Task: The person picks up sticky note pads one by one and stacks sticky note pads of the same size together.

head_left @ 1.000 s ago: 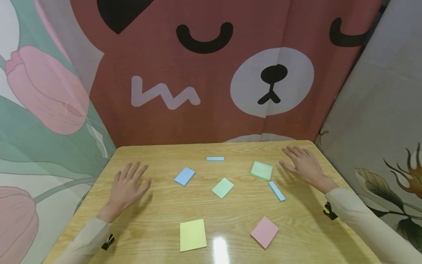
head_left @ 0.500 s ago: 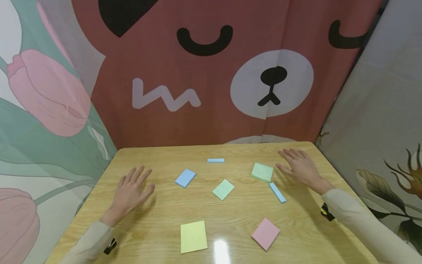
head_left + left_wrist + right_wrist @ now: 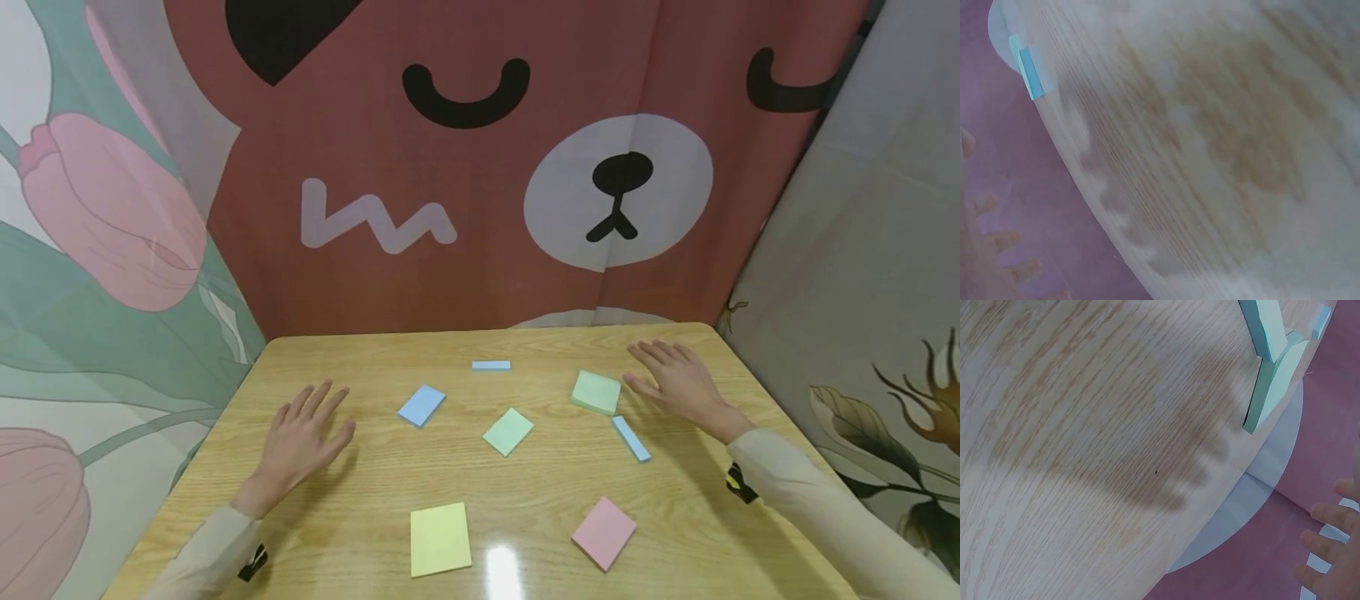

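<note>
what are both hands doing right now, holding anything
Left hand: open, holding nothing, over the table.
Right hand: open, holding nothing, nearest the green pad.

The head view looked forward and down from above and behind the left hand (image 3: 298,440) and right hand (image 3: 681,382), taking in the table (image 3: 341,533) and the red cloth (image 3: 360,287) beyond. Each wrist view lay nearer, tilted close over the table, facing the far edge (image 3: 420,335) with its hand at one border. All three shared that edge and cloth; head and right wrist shared the thick green pad (image 3: 596,392).
</note>
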Motion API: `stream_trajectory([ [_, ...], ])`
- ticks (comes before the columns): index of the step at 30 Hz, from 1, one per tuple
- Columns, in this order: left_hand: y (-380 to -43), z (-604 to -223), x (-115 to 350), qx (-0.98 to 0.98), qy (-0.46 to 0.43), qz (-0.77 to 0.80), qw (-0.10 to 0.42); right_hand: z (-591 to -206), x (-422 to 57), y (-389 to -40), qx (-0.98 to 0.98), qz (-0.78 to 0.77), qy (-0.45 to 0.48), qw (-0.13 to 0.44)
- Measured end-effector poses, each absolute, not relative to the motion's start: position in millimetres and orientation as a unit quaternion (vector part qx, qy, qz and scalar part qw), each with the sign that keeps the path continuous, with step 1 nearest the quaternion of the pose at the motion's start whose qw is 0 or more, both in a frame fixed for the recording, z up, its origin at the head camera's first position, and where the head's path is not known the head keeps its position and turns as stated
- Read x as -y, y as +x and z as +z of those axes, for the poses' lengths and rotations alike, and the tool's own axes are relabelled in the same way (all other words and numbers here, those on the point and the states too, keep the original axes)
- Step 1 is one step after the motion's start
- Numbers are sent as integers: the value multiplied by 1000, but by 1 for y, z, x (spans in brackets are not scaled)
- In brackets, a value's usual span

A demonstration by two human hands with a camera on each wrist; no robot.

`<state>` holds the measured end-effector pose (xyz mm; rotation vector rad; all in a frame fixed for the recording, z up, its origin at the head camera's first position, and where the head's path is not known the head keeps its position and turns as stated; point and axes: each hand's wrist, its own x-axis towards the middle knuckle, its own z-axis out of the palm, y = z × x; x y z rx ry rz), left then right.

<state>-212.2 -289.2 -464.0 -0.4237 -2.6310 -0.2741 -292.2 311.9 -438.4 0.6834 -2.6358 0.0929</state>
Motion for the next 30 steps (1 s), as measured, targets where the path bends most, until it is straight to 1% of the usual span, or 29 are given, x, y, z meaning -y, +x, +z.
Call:
stream_trajectory([
  [10,-209,-465,285,959,-150,-108,212,-439,-309,-291,942,33,255,216],
  [15,-209,-465,281,957,-160,-109,218,-441,-309,-292,940,26,260,220],
  [19,-209,-466,279,955,-164,-109,221,-443,-308,-293,942,25,260,212],
  [26,-206,-469,275,958,-163,-112,208,-445,-306,-293,948,28,254,191],
  [30,-205,-468,273,959,-163,-110,204,-444,-304,-291,954,31,247,168],
])
